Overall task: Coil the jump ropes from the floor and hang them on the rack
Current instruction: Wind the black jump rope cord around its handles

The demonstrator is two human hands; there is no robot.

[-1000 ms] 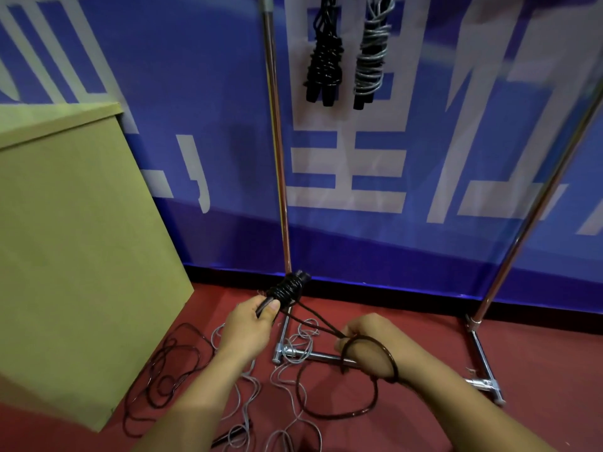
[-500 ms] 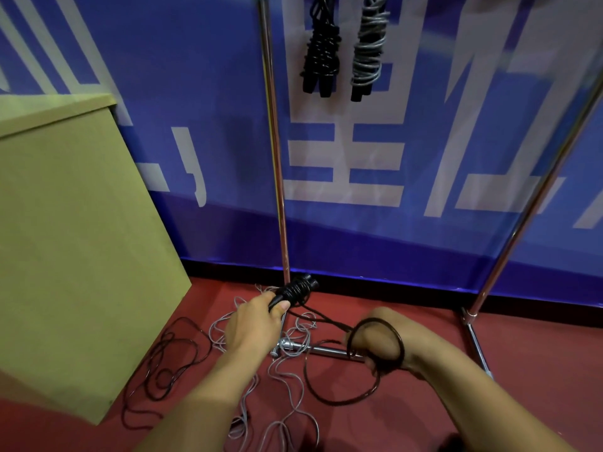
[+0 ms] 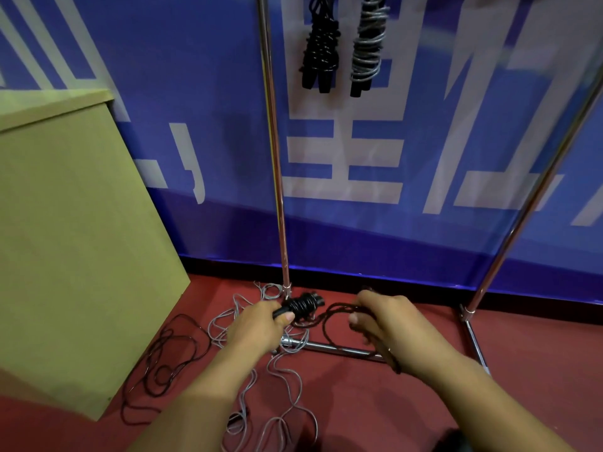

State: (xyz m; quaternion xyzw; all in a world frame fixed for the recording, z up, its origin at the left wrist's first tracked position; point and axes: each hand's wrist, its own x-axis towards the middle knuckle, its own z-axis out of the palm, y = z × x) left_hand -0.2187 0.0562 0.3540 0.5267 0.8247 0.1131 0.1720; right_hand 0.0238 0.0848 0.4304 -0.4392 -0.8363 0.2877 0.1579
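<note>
Two coiled ropes [image 3: 342, 47] are already hung on the rack [image 3: 274, 164], a third dark rope [image 3: 301, 306] is gripped by the left hand [image 3: 261, 327] while its cord is pinched by the right hand [image 3: 385, 324], and a grey rope [image 3: 280, 386] and a black rope [image 3: 163, 363] are left loose below.

My left hand [image 3: 261, 326] is gripping the wound jump-rope handles [image 3: 301, 305] just before the rack's left upright [image 3: 275, 177], and my right hand [image 3: 388, 324] is holding the rope's loose loop [image 3: 326, 321] to the right of them, above the rack's base bar [image 3: 339, 349]. A loose rope [image 3: 166, 357] is lying on the floor [image 3: 375, 402] to the left, beside the wooden box [image 3: 71, 243]; another tangled rope [image 3: 280, 386] is lying below my left hand. Two coiled ropes [image 3: 342, 44] are hanging side by side on the rack, before the banner [image 3: 359, 151].
</note>
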